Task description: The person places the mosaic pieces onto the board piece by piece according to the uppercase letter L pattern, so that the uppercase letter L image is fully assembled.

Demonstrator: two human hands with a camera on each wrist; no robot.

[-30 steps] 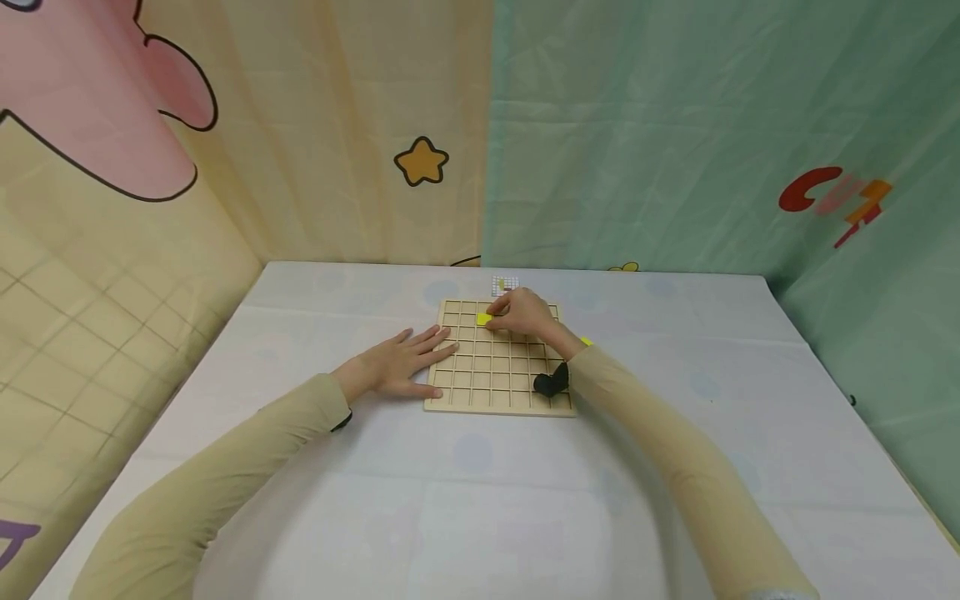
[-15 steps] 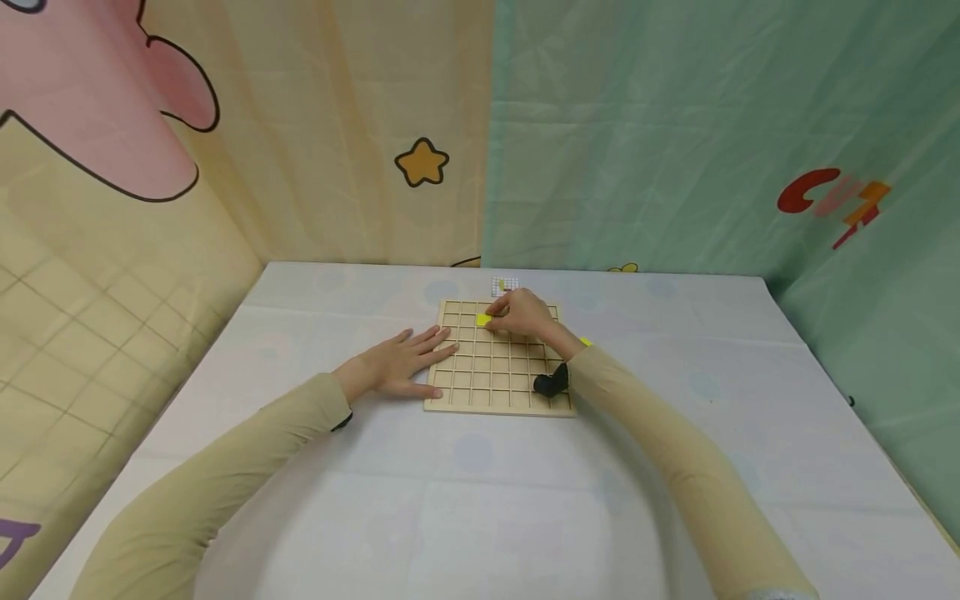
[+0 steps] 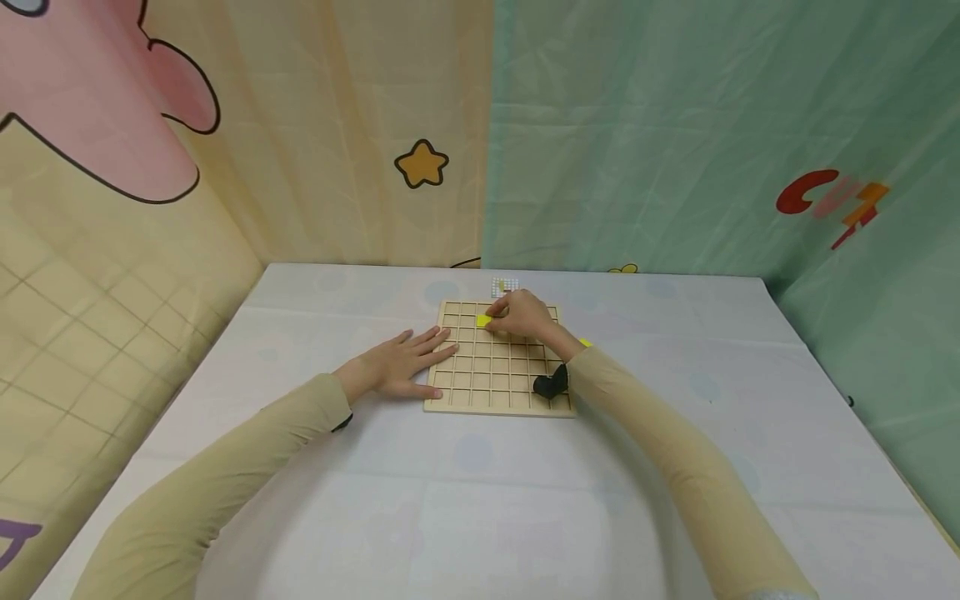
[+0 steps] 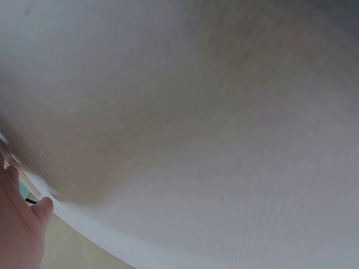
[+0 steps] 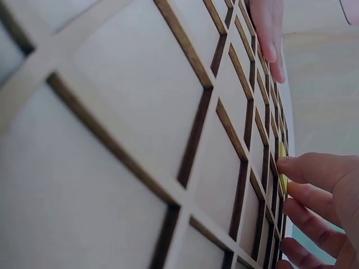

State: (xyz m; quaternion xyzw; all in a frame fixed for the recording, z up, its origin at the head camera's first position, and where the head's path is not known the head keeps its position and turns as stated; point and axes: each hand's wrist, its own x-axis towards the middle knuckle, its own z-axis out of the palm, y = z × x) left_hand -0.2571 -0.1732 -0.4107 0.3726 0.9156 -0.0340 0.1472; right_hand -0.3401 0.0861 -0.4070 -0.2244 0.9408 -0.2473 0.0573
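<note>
A pale wooden grid board lies on the white-covered table. Across its left edge rests my left hand, fingers spread out and fingertips on the wood. Over the board's far part, my right hand pinches a small yellow square tile between thumb and finger. The right wrist view shows that tile edge-on among the dark-edged cells, with thumb and fingertip right at it. The right hand covers some far cells. In the left wrist view, only part of my left hand shows at the lower left.
A small printed grid card lies just beyond the board. Another yellow piece peeks out past the right wrist. A black object at the right cuff overlaps the board's near right corner. Patterned curtains stand behind the table.
</note>
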